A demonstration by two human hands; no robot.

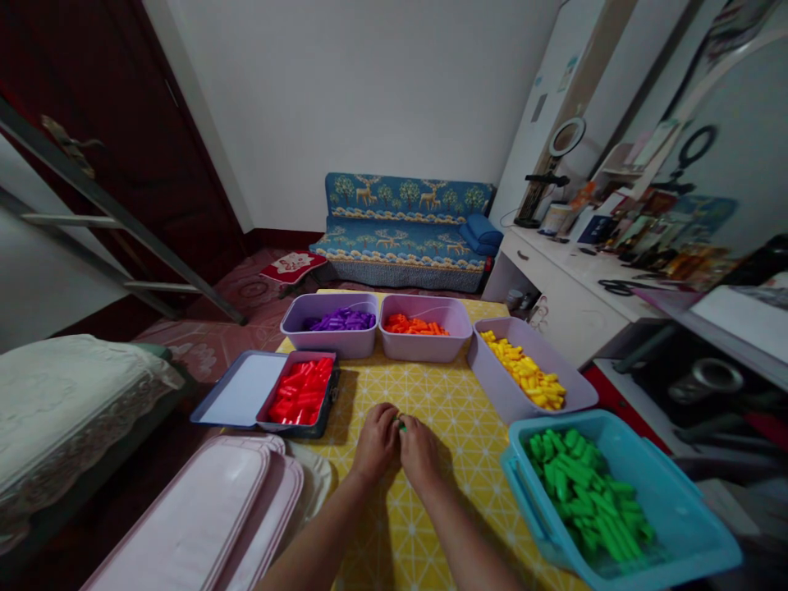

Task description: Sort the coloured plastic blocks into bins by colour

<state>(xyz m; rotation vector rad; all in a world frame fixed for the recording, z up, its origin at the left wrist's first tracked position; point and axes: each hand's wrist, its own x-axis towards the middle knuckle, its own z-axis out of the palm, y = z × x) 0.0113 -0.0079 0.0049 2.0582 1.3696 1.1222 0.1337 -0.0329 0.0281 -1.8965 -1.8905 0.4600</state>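
My left hand [377,443] and my right hand [419,451] meet over the middle of the table, fingers bent inward and tips together. Between the fingertips shows a bit of a small green plastic piece [402,425], mostly covered by the fingers; both hands seem to pinch it. To the right, a turquoise bin [683,501] holds many green plastic pieces [591,492] that look like short tubes. Ahead of the hands stand lilac bins with purple pieces [341,319], orange pieces [414,325] and yellow pieces [523,369]. Red pieces [301,392] fill an open-lidded case [237,390] on the left.
Pale pink lids [190,513] lie stacked at the front left. A yellow patterned cloth [468,484] covers the table. Beyond it are a blue sofa [400,238], a small stool [292,267], a metal ladder [153,238] and a cluttered white dresser [572,271].
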